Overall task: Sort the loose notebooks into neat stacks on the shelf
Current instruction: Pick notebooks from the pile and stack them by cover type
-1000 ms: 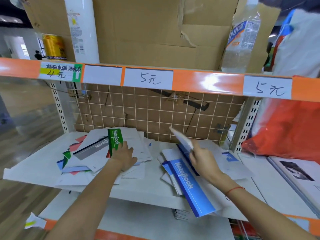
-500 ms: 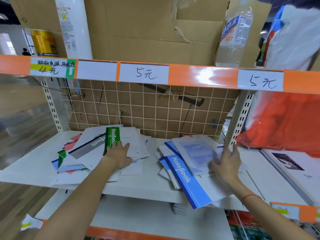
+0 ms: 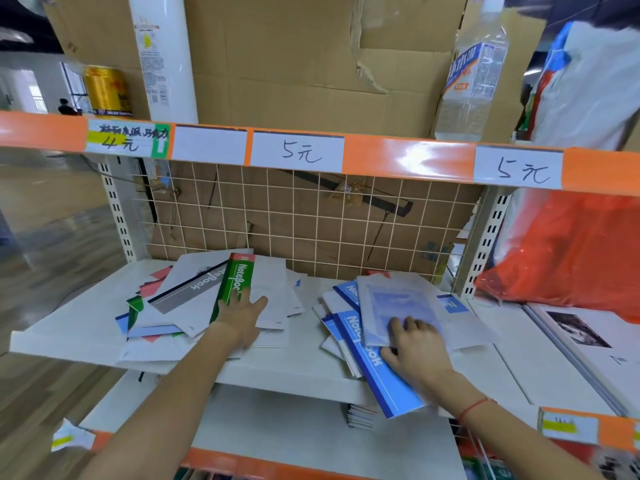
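Note:
Two loose piles of notebooks lie on the white shelf. The left pile holds a green-spined notebook, a grey-spined one and several white, red and blue ones. My left hand rests flat on that pile, fingers straight, just below the green spine. The right pile is of blue notebooks: a long blue-spined one juts past the shelf's front edge, and a pale blue-covered notebook lies on top. My right hand lies on the lower edge of that top notebook, fingers bent over it.
A wire grid and cardboard back the shelf. The upper shelf edge with price labels hangs overhead, carrying a water bottle, a gold can and a white roll. An orange bag and a large open book lie to the right.
My right hand laid the raised notebook flat on the blue pile, then slid from its right edge to its lower edge. My left hand stayed on the left pile.

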Tool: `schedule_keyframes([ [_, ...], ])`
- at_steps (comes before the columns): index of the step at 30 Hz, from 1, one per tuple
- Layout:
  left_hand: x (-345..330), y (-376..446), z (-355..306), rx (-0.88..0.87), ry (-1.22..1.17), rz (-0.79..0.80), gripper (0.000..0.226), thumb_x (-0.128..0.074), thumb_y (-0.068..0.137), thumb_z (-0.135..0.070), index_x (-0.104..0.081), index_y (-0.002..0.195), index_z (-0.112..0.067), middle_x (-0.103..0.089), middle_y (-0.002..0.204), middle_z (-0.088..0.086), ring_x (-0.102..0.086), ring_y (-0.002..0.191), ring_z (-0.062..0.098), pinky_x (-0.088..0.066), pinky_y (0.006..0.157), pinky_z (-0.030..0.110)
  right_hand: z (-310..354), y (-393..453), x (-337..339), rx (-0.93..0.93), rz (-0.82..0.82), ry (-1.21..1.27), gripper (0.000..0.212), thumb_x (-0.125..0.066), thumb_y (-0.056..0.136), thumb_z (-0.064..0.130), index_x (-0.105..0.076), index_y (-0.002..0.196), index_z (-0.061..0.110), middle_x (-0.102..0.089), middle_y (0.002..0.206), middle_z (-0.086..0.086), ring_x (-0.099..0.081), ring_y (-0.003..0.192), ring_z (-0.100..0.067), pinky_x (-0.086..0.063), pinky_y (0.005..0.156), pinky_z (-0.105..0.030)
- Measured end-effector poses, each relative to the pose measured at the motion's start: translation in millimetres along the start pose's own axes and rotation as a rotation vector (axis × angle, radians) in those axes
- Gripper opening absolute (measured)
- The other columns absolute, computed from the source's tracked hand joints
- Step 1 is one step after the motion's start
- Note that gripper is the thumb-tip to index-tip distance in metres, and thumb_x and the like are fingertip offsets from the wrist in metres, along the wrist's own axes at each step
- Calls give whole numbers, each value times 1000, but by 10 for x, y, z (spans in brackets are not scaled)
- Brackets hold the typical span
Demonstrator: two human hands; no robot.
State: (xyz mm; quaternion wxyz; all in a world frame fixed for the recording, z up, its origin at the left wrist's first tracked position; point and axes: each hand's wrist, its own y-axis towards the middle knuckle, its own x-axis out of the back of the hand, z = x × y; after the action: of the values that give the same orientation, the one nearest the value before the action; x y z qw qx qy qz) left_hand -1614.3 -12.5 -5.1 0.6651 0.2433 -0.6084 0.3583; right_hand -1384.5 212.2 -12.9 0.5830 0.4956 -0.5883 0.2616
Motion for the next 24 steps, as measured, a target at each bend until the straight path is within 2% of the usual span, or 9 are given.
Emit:
schedule_keyframes([
  [3,-25,-23,61,-30,7,20,65,-44,89,-6,-16,144,-24,-5,156,17,-7,141,41,-19,111,55,85,2,-8,-2,-1,-24,44,-44,67,41,-64,67,1,-51,44,-14,-48,37,-30,-45,45,-35],
  [5,-47,-59,78,-41,55,-9,74,-41,89,-1,-6,150,-24,-4,157,18,-7,142,42,-19,112,53,121,10,50,10,-60,-41,34,-72,54,35,-59,58,4,-48,39,-11,-45,31,-27,-43,43,-33],
  [6,-56,-87,69,-40,74,-32,77,-41,90,1,-2,151,-24,-4,157,19,-7,142,42,-19,111,53,132,19,60,9,-85,-35,36,-81,44,29,-56,55,6,-47,38,-9,-44,29,-26,-42,42,-31],
  [8,-68,-141,54,-42,98,-57,81,-40,90,4,3,152,-24,-4,157,20,-7,142,42,-19,111,52,148,36,53,-24,-80,6,40,-87,34,21,-54,54,7,-48,40,-10,-46,32,-27,-42,41,-31],
  [12,-73,-202,45,-33,135,-62,84,-44,90,2,7,152,-23,-5,157,17,-10,143,37,-21,111,48,197,36,-65,-112,-86,74,47,-85,32,8,-54,67,6,-53,55,-16,-52,48,-34,-44,41,-38],
  [14,-69,-237,49,-35,159,-74,85,-46,90,0,6,152,-23,-9,157,17,-15,141,36,-24,108,47,232,18,-105,-100,-98,70,54,-82,35,0,-47,76,7,-53,58,-16,-52,50,-35,-46,43,-42],
  [16,-74,-265,40,-31,167,-107,88,-50,87,0,5,152,-21,-20,153,17,-24,136,36,-27,103,46,221,0,-112,-49,-108,28,64,-82,36,-1,-41,85,8,-53,58,-15,-51,48,-34,-43,42,-39],
  [19,-67,-293,5,-28,175,-192,92,-56,82,2,1,151,-18,-37,142,16,-37,126,34,-33,96,43,123,-46,-89,26,-133,-21,76,-85,35,4,-45,100,7,-54,58,-14,-52,47,-32,-39,38,-33],
  [24,-67,-348,-52,-15,132,-274,95,-58,77,7,-1,151,-16,-34,143,19,-33,131,33,-32,102,43,-8,-159,-76,164,-184,-54,74,-86,37,3,-60,106,8,-59,67,-11,-57,55,-29,-44,42,-32],
])
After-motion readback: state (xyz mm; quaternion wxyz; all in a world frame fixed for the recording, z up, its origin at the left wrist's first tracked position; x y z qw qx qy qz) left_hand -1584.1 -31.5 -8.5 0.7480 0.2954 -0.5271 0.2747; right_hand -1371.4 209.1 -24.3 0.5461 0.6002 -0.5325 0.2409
